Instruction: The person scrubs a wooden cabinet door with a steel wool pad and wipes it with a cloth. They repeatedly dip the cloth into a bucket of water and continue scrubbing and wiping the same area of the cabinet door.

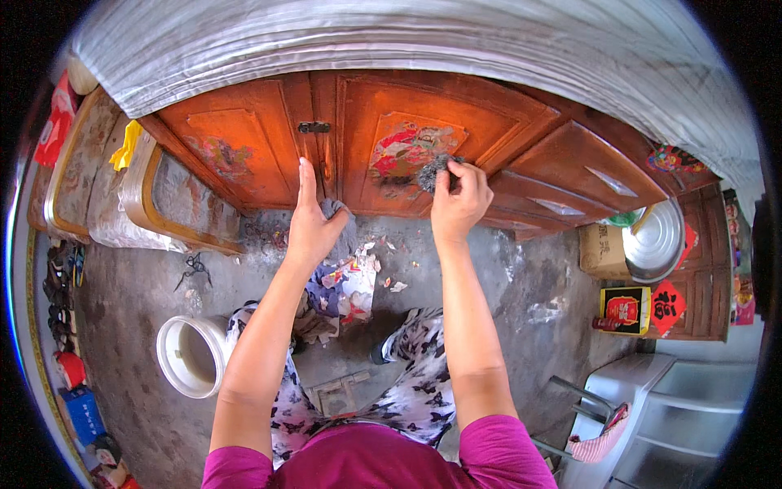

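My right hand [460,204] pinches a dark grey scouring pad [437,174], which meets the lower right of a torn, colourful picture [411,150] on the orange-brown cabinet door [497,122]. Its fingers are bent round the pad. Lower and to the left, my left hand [313,232] has a grey rag [345,232] tucked between thumb and palm. The fingers of that hand point up toward the gap between the doors, just below the dark latch [314,127]. Another worn picture [221,158] marks the left door [236,130].
Paper scraps [358,281] litter the concrete floor [521,326] below the cabinet. A white bucket [167,359] stands at left, with black scissors [194,270] beyond it. Wrapped chairs [183,196] flank the cabinet. At right are a cardboard box [603,253] and a round metal lid [656,240].
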Available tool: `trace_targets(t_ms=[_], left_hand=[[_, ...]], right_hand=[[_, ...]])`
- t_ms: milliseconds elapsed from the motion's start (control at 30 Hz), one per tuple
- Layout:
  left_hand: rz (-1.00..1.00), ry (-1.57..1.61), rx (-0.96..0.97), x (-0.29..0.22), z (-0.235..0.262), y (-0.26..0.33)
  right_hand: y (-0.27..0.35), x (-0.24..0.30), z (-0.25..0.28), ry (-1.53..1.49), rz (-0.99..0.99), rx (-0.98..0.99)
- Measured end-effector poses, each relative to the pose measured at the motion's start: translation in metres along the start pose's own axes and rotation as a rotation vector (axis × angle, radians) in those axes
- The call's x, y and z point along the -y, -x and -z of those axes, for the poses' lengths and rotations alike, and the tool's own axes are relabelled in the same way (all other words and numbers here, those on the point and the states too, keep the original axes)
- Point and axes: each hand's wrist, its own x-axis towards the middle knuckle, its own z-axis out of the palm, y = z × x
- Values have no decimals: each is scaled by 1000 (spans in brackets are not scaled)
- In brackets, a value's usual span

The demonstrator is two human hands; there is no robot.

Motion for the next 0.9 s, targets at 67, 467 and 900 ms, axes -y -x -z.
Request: trace_targets(t_ms=[67, 467, 900], left_hand=[[-1, -13, 3, -2, 1, 1], [-14, -22, 7, 4, 0, -1], [30, 8, 64, 1, 3, -2]], right_hand=[[19, -6, -6, 44, 22, 119], [22, -2, -9, 6, 34, 125], [33, -1, -14, 59, 22, 226]])
